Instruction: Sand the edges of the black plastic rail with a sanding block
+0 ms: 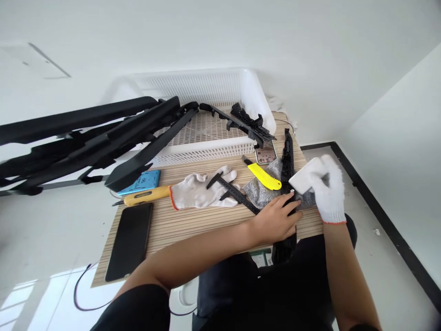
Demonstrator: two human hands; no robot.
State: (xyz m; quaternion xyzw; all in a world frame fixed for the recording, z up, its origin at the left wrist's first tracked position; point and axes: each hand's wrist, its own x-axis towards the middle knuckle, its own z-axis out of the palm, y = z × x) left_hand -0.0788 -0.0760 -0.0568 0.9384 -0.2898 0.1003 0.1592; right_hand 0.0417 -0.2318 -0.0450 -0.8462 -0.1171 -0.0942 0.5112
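A long black plastic trim piece (286, 163) lies lengthwise at the right side of the table, its near end sticking out over the front edge. My bare left hand (275, 218) grips it near that edge, fingers bent over it. My right hand (327, 188), in a white knitted glove with an orange cuff, pinches a flat white piece (303, 176) whose exact kind I cannot tell. The white piece's lower corner is beside the trim, close to my left fingertips. A grey cloth (257, 193) lies partly under the trim, with a yellow utility knife (264, 177) on it.
Black calipers (234, 189) rest across a white glove (191, 191). Left are a yellow-handled tool (148, 196), a blue box (141, 182) and a dark phone (130, 241). Behind, a white basket (206, 149) holds black trim pieces (138, 126) jutting far left. Another phone (266, 152) lies beside it.
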